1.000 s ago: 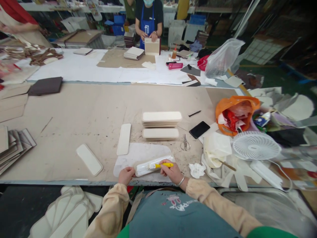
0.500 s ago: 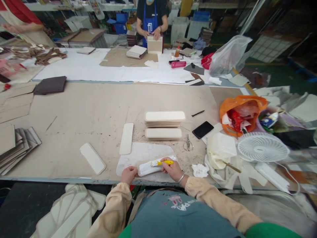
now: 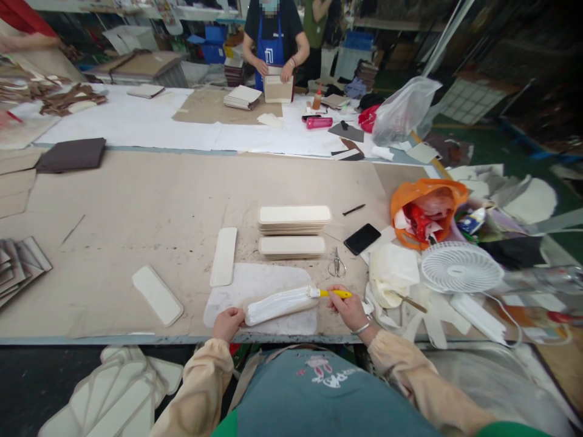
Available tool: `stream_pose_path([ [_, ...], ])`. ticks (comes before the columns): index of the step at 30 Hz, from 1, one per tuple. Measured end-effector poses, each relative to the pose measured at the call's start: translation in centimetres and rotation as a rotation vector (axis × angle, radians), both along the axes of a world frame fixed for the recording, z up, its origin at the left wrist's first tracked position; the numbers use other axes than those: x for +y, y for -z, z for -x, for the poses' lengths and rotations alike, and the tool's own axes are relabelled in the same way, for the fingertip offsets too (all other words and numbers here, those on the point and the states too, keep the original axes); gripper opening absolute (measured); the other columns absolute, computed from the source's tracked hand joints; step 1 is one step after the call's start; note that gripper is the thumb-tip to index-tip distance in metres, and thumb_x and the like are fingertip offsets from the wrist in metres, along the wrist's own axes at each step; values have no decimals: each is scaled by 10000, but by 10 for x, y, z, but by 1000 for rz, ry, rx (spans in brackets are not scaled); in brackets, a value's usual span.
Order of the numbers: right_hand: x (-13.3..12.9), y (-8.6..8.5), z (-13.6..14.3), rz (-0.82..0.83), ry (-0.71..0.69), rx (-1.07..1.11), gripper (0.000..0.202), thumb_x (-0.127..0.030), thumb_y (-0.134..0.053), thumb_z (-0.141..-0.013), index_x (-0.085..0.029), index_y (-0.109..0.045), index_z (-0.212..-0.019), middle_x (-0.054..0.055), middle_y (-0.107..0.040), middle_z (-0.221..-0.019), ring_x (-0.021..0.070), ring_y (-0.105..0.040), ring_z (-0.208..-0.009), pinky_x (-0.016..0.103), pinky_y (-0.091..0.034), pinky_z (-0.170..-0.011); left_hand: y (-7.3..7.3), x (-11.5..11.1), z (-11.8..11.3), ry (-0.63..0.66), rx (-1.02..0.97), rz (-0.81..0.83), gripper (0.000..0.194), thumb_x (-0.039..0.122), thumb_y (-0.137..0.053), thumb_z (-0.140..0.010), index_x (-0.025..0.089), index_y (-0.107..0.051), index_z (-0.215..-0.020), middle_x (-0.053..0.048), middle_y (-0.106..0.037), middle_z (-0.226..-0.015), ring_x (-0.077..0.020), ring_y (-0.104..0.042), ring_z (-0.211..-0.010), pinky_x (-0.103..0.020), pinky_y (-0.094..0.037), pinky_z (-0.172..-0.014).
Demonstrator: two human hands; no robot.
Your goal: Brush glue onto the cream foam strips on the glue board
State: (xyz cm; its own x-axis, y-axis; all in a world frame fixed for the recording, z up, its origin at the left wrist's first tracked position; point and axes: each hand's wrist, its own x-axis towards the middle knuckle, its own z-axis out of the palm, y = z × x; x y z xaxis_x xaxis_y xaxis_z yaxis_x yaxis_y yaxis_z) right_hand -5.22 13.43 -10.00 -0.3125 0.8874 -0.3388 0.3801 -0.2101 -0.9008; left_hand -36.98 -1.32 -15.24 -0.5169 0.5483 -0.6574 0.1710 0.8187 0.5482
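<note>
A long rounded panel [image 3: 279, 304], coated with wet white glue, lies on a pale paper sheet [image 3: 218, 300] at the table's near edge. My left hand [image 3: 228, 323] pinches the panel's left end between thumb and fingers. In my right hand [image 3: 348, 308] is a brush [image 3: 328, 293] with a yellow handle, its bristles touching the panel's right end. Beyond the sheet stand two stacks of similar panels, a taller far stack [image 3: 294, 215] and a lower near stack [image 3: 292, 246]. Single panels lie to the left, one upright panel [image 3: 223, 257] and one slanted panel [image 3: 157, 295].
Right of the stacks are scissors [image 3: 337, 264], a phone [image 3: 362, 239] and a black pen [image 3: 354, 209]. Farther right sit a glue container [image 3: 394, 267], an orange bag [image 3: 401, 200] and a white fan [image 3: 461, 267]. Across the table, a co-worker [image 3: 276, 42] handles a board.
My right hand has drawn the brush rightward along the panel to its right end. White glue now covers the panel more evenly. The whole view has shifted slightly.
</note>
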Motion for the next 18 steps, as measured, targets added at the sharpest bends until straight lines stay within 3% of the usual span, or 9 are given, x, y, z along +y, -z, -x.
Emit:
stream_pose_path([
  [11, 4, -11, -17, 8, 131, 39, 292, -443, -567, -755, -191, -573, -903, -7, -609, -550, 137, -523, -451, 248, -420, -442, 1, -1, -1, 61, 60, -9, 142, 268, -479, -689, 169, -567, -637, 8, -599, -543, -112, -539, -515, -202, -376, -485],
  [14, 7, -17, -21, 93, 231, 200, 262, -413, -614, -724, -194, -585, -865, -15, -587, -527, 113, -484, -424, 224, -378, -403, -1, 1, -1, 85, 95, -15, 117, 237, -475, -698, 173, -555, -641, 9, -600, -544, -117, -555, -547, -205, -379, -518],
  [18, 9, -19, -32, 305, 399, 570, 214, -365, -654, -663, -203, -597, -789, -38, -485, -464, 67, -392, -380, 180, -272, -339, -11, -1, -5, 87, 184, -5, 95, 182, -493, -686, 170, -560, -619, 2, -600, -546, -130, -566, -596, -217, -377, -557],
])
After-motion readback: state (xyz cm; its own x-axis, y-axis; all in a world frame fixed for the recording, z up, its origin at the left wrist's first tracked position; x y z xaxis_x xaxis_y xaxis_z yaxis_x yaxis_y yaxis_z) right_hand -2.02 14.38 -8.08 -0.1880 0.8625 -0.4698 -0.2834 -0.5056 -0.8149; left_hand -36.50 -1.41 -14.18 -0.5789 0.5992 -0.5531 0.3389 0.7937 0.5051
